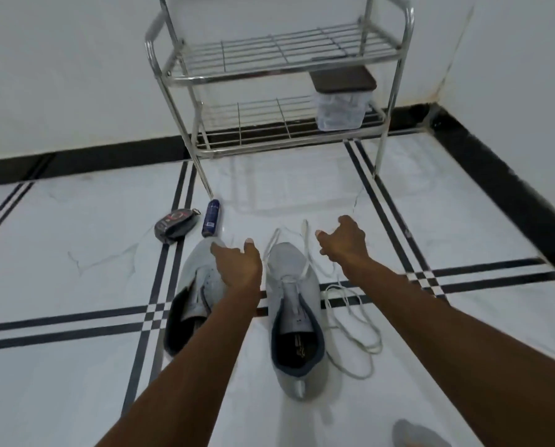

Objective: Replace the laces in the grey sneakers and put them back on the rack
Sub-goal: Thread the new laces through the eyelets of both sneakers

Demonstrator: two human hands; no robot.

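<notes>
Two grey sneakers lie on the white floor, toes pointing away from me. The left sneaker (190, 295) has no lace that I can see. The right sneaker (293, 304) has a white lace (305, 253) threaded near its toe, the ends trailing on the floor. A second loose white lace (356, 321) lies coiled to its right. My left hand (239, 264) hovers over the left sneaker's toe, fingers relaxed and empty. Beyond the right sneaker, my right hand (345, 240) hangs with loosely curled fingers, holding nothing. The steel shoe rack (269, 75) stands against the wall ahead.
A clear box with a dark lid (342, 98) sits on the rack's lower shelf at the right. A blue spray can (212, 218) and a dark oval case (176, 224) lie on the floor left of the sneakers. A grey object (421, 435) shows at the bottom edge.
</notes>
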